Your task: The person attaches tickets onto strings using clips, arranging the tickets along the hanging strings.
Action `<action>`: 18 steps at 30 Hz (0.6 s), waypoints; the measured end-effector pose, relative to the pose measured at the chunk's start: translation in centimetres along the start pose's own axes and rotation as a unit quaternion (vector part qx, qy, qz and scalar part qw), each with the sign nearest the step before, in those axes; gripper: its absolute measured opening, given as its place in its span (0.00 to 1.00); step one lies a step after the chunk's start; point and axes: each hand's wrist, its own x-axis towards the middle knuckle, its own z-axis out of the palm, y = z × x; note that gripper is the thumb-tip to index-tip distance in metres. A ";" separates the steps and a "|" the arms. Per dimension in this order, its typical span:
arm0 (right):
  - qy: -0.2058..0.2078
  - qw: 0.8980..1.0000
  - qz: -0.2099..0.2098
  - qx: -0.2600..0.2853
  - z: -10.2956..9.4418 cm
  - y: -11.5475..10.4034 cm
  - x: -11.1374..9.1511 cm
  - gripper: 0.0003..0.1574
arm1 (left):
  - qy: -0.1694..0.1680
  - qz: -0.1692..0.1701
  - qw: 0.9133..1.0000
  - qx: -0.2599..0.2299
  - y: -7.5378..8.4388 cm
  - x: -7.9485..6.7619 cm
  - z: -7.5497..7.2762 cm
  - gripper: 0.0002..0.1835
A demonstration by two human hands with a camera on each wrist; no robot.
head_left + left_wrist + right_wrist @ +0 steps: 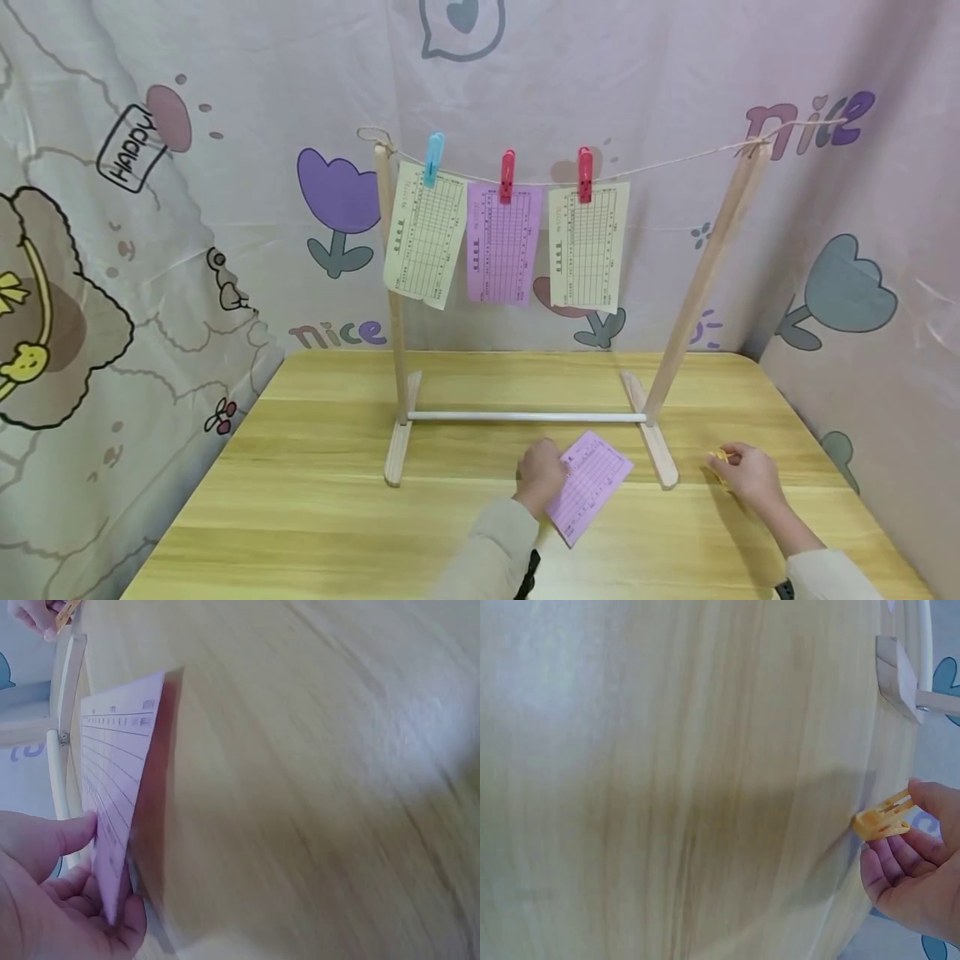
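My left hand [542,477] pinches a purple printed slip [592,483] near one edge, thumb on its face and fingers behind. In the left wrist view the slip [120,757] slants up from the wooden table, a shadow beneath it. Off to the right, my right hand [753,477] holds a yellow clothespin [881,817] between thumb and fingers, close over the table. On the string of a wooden stand hang a pale yellow slip [427,242] under a blue clothespin [433,158], a purple slip [502,250] under a red one, and another pale yellow slip [587,258] under a second red one.
The stand has two wooden posts [701,283], flat feet [397,450] and a white crossbar [525,416] low over the table [300,500]. Its string [675,164] runs between the post tops. Patterned cloth [225,67] hangs behind and at both sides.
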 end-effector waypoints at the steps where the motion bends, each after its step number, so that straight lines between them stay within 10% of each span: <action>1: -0.001 1.000 0.003 0.001 -0.2 0.0 0.0 0.29 | -0.007 0.000 1.000 -0.013 -0.1 0.0 -0.1 0.07; 18: 0.008 1.000 0.014 0.018 -2.4 -0.9 -0.3 0.31 | -0.049 0.120 0.986 -0.102 -1.7 0.7 -1.2 0.05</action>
